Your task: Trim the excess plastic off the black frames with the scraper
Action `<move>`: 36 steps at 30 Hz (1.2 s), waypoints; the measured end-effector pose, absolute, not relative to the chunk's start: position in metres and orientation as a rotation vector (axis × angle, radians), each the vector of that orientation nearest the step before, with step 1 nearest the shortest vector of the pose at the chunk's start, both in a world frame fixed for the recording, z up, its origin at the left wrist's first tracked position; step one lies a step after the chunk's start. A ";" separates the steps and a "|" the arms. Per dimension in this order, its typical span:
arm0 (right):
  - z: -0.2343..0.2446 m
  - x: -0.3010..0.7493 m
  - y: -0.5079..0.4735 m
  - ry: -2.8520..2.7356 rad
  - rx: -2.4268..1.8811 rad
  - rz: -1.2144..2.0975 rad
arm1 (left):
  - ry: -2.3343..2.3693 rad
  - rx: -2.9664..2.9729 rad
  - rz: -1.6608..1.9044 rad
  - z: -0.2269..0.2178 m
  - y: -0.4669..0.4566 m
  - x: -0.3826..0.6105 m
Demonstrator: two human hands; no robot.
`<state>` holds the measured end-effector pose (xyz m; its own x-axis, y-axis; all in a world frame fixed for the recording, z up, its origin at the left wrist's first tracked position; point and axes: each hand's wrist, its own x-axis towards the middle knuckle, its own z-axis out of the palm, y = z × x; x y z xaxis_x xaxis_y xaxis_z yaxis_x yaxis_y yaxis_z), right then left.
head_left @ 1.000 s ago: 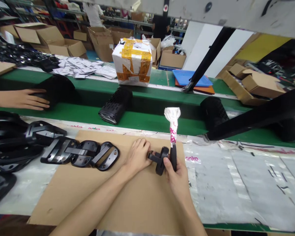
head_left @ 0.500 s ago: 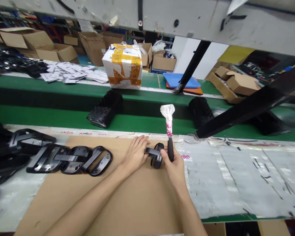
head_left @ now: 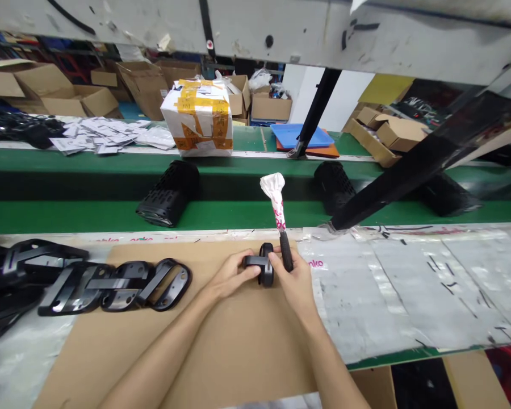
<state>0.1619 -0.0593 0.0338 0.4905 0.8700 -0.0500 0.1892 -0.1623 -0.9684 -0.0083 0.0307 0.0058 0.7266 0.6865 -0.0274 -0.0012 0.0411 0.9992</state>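
And the left hand [head_left: 233,276] pinches the black part [head_left: 266,277] over the cardboard sheet [head_left: 247,346], right hand [head_left: 297,284] gripping it plus the wrapped tool [head_left: 280,220] — best keep that from knocking

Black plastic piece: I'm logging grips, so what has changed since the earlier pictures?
The left hand, earlier palm-down beside the black plastic piece, has taken its left end in the fingers. The right hand still holds the piece and the black-handled, white-wrapped tool; the black plastic frames stay lined up.
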 end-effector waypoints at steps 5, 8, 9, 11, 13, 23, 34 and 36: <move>0.032 0.162 -0.056 -0.900 -1.653 0.778 | 0.599 1.378 0.591 -0.004 0.036 -0.003; 0.033 0.162 -0.057 -0.899 -1.650 0.777 | 0.728 1.479 0.528 -0.004 0.034 0.001; 0.033 0.163 -0.058 -0.898 -1.653 0.773 | 0.743 1.498 0.508 -0.002 0.034 0.002; 0.035 0.164 -0.058 -0.899 -1.661 0.765 | 0.771 1.522 0.477 0.002 0.032 0.004; 0.038 0.165 -0.057 -0.903 -1.671 0.757 | 0.812 1.545 0.455 0.007 0.032 0.006; 0.032 0.176 -0.130 -0.841 -1.727 0.819 | 0.918 1.569 0.514 0.004 0.018 0.003; -0.002 0.184 -0.239 -0.699 -1.990 1.167 | 0.893 1.524 0.674 -0.013 0.014 -0.001; 0.001 0.181 -0.233 -0.748 -1.993 1.222 | 0.852 1.520 0.660 -0.016 0.015 0.003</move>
